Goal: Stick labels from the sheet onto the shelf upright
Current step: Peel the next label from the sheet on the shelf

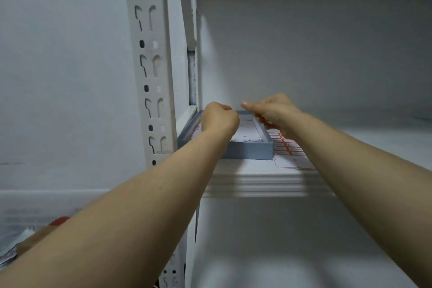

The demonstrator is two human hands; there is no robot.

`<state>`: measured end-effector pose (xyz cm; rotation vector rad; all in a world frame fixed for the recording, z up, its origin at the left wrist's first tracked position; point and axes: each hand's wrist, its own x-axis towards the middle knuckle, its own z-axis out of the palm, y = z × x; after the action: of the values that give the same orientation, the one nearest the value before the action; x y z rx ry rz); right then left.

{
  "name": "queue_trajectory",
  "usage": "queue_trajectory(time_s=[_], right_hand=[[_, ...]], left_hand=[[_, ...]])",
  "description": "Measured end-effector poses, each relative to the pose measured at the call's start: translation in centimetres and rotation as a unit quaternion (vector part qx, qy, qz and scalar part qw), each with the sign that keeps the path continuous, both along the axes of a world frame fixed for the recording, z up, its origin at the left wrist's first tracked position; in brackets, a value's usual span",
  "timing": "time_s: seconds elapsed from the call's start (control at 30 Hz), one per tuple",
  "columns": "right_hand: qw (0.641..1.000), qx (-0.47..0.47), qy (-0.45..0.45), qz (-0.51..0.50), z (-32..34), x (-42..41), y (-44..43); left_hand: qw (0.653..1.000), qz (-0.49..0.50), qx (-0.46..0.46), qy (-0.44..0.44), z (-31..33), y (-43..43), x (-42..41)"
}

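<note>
The label sheet (291, 147) lies flat on the white shelf board (257, 182), touching the right side of a shallow blue-grey box (247, 151). It is white paper printed with rows of small red-bordered labels. The near end is a blank patch outlined in red, and its near edge reaches almost to the board's front lip. The right forearm covers the far right part of the sheet, and the print on the labels is too small to read.

The shelf upright (152, 65) stands at the left, just beside the box. It is a white metal post with two columns of keyhole slots and round holes, and it runs up out of view.

Both bare arms reach up and forward from the near edge. The left hand (218, 119) hovers over the left half of the box with its back toward the camera and its fingers curled in. Whether it pinches anything I cannot tell. The right hand (271, 112) is above the box's right wall and the far end of the sheet. Its thumb points left toward the other hand and its fingers bend downward. What they hold, if anything, is hidden.

The box floor shows white paper with dark specks. Blurred papers and something red (59, 221) sit at the lower left.
</note>
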<state>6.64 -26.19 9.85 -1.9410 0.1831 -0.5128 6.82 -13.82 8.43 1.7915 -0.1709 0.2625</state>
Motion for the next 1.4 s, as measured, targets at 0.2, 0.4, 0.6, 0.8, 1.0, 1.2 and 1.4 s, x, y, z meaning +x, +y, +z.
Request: queue_trajectory(time_s=[0.2, 0.4, 0.6, 0.8, 1.0, 1.2, 1.4], right_hand=[[0.995, 0.018, 0.004, 0.094, -0.3, 1.0, 0.0], [0.992, 0.028, 0.016, 0.123, -0.1, 0.8, 0.4], [0.992, -0.04, 0.027, 0.118, 0.0, 0.6, 0.6], [0.99, -0.091, -0.007, 0.105, 0.0, 0.6, 0.4], [0.987, -0.151, -0.031, 0.046, -0.4, 0.9, -0.1], [0.986, -0.161, -0.051, 0.017, -0.2, 0.2, 0.3], [0.995, -0.067, -0.01, 0.068, -0.1, -0.4, 0.1]], left_hand=[[0.999, 0.021, 0.045, -0.004, 0.2, 0.0, 0.9], [0.998, 0.04, 0.044, 0.011, -0.1, 0.4, 1.5], [0.998, 0.039, 0.054, 0.011, 0.1, 0.5, 1.2], [0.998, 0.019, 0.055, -0.004, 0.3, 0.4, 0.6], [0.998, 0.022, 0.059, -0.009, 0.5, 0.2, 0.5], [0.998, 0.015, 0.063, -0.002, 1.0, 0.4, -0.1], [0.998, 0.015, 0.054, 0.001, 1.3, 0.8, -1.0]])
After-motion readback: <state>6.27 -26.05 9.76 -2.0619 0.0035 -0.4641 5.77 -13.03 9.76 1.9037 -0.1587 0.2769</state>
